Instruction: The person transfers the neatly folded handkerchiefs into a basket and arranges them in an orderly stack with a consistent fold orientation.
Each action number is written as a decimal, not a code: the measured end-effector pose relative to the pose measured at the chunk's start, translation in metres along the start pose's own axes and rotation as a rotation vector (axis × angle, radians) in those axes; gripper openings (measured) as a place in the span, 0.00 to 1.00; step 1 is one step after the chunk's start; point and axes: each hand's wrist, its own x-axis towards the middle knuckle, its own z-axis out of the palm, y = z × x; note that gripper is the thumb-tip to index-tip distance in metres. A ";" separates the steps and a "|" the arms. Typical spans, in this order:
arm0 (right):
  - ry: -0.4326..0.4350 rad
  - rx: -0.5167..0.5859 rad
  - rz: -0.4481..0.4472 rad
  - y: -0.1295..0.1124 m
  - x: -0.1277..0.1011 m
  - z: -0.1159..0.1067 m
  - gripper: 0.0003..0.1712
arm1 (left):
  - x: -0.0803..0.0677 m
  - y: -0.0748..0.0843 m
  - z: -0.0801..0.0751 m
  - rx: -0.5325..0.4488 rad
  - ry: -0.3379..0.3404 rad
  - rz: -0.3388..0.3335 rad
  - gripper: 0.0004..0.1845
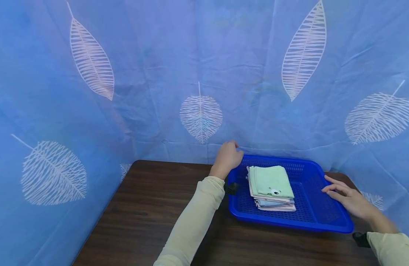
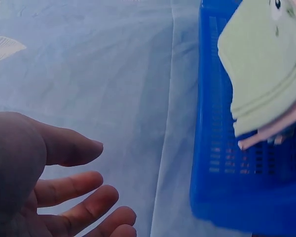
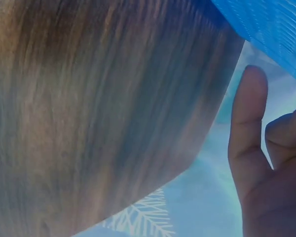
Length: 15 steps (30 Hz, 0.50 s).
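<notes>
A blue plastic basket (image 1: pixel 305 184) with slotted walls is on the right part of the table. Inside it lies a stack of folded cloths (image 1: pixel 271 181), a pale green one with a small eye design on top and pink and bluish ones beneath. My left hand (image 1: pixel 228 157) is by the basket's back left corner; in the left wrist view its loosely bent fingers (image 2: pixel 91 202) hold nothing and stay apart from the basket wall. Beside the right end of the basket is my right hand (image 1: pixel 349 199), thumb and fingers spread near the rim. Whether its fingertips touch the rim I cannot tell.
The dark wooden table (image 1: pixel 151 207) extends to the left of the basket. A blue curtain (image 1: pixel 171 74) with white leaf prints hangs close behind the table and along both sides. Black bands (image 1: pixel 230 188) sit at the wrists.
</notes>
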 end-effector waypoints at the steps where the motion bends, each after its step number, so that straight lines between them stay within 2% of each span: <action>1: -0.008 -0.001 -0.001 -0.001 0.000 -0.001 0.25 | 0.000 -0.002 -0.002 0.006 0.005 0.007 0.19; 6: -0.050 -0.042 -0.021 -0.007 0.003 -0.006 0.23 | 0.001 -0.010 -0.011 0.050 0.037 0.031 0.19; 10: -0.081 -0.158 -0.046 -0.018 0.007 -0.013 0.22 | 0.003 -0.014 -0.017 0.098 0.060 0.039 0.20; 15: -0.078 -0.294 -0.067 -0.033 0.012 -0.022 0.23 | 0.005 -0.019 -0.025 0.112 0.089 0.043 0.20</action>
